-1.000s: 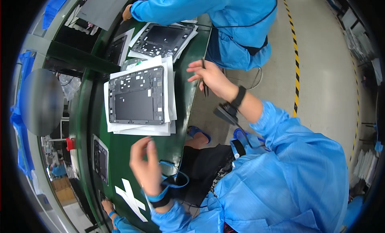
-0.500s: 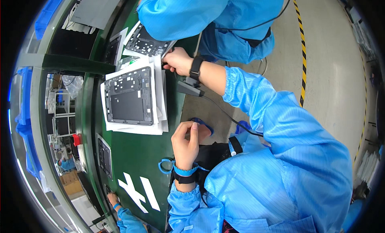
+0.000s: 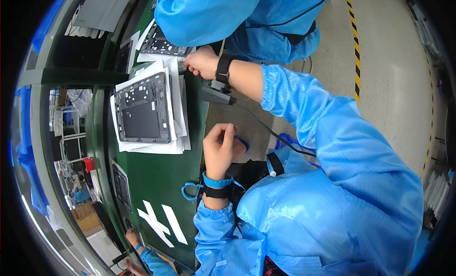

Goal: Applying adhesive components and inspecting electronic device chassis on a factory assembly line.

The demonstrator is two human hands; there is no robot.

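My right hand (image 3: 202, 62), a black strap on its wrist, reaches to the far table edge. Its fingers are closed at the border of a stack of white sheets (image 3: 180, 126); what they grip, if anything, is hidden. On the stack lies a dark tablet-like frame (image 3: 142, 115) with small white patches. Below the right wrist is a dark wedge-shaped piece (image 3: 217, 96) with a cable. My left hand (image 3: 217, 150) hovers beside the near table edge, fingers curled against the thumb with nothing visible in them. It wears a blue wristband (image 3: 217, 182) with a coiled cord.
Another similar frame (image 3: 156, 44) lies by a co-worker's blue sleeve (image 3: 209, 14). White strips (image 3: 174, 223) lie on the green table (image 3: 142, 181). A dark panel (image 3: 121, 185) rests by the shelf side, near another person's hand (image 3: 132, 237). Blue bins (image 3: 24, 119) line the rack.
The view has shifted slightly, so the table and stack sit further left. My right hand stays near the stack's edge, its fingers more curled. My left hand remains curled.
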